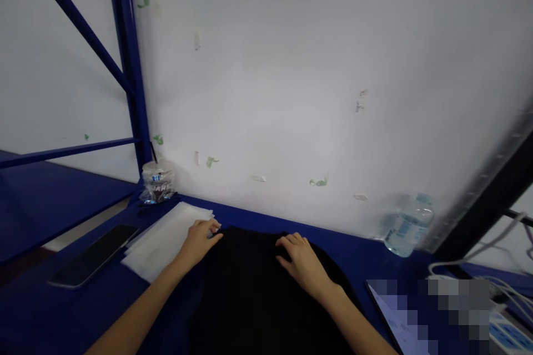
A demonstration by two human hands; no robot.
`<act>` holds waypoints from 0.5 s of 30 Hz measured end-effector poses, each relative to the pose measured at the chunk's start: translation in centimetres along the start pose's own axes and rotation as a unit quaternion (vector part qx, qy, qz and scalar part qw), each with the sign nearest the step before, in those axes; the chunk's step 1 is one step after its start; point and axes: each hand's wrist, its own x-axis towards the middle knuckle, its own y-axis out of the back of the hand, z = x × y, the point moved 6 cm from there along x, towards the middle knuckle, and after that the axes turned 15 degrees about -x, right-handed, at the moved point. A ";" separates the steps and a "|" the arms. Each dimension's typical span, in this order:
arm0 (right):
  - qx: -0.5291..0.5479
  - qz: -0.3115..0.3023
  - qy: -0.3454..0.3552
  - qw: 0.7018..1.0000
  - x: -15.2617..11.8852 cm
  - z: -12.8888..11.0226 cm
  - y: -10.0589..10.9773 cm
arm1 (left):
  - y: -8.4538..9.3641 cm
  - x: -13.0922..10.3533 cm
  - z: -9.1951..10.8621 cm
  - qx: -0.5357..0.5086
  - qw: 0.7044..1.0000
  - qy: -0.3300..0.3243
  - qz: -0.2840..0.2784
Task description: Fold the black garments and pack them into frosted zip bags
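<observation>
A black cloth [254, 294] lies spread over the blue table [250, 215] in front of me. My left hand [200, 241] is at the cloth's upper left edge, beside white sheets [166, 238]; its thumb and fingers are apart and nothing shows between them. At the upper right part of the cloth rests my right hand [300, 259], fingers bent loosely and thumb apart, with no object visible in it. Whether either hand pinches any fabric is not visible.
A black phone [95, 255] lies at the left. A plastic-wrapped cup [158, 180] with a straw stands at the back left. At right are a clear bottle [410, 224], a tablet [393, 316], white cables [462, 260] and a power strip [510, 333]. A white wall [266, 83] rises behind.
</observation>
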 end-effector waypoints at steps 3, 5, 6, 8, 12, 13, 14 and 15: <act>0.108 0.018 -0.049 0.993 0.7 2.0 -0.1 | 0.2 0.1 0.2 -0.015 1.000 -0.013 -0.002; 0.163 0.021 -0.078 0.983 1.1 3.4 0.0 | 0.5 0.2 0.8 -0.025 0.999 -0.025 -0.003; 0.177 0.019 -0.084 0.980 1.2 3.8 0.1 | 0.7 0.1 1.2 -0.030 0.999 -0.030 -0.004; 0.194 0.014 -0.086 0.977 1.0 4.4 0.3 | 1.2 -0.5 2.2 -0.050 0.998 -0.046 -0.010; 0.215 0.013 -0.046 0.975 -1.4 3.9 0.8 | 1.3 -3.6 3.7 -0.095 0.987 -0.079 -0.105; 0.210 0.010 -0.029 0.977 -2.2 3.5 0.8 | 1.1 -4.6 3.7 -0.096 0.983 -0.082 -0.134; 0.201 0.004 -0.011 0.980 -2.9 3.3 0.7 | 0.8 -5.5 3.6 -0.091 0.980 -0.083 -0.159; 0.189 -0.001 0.004 0.982 -3.5 3.1 0.6 | 0.6 -6.3 3.3 -0.087 0.977 -0.082 -0.176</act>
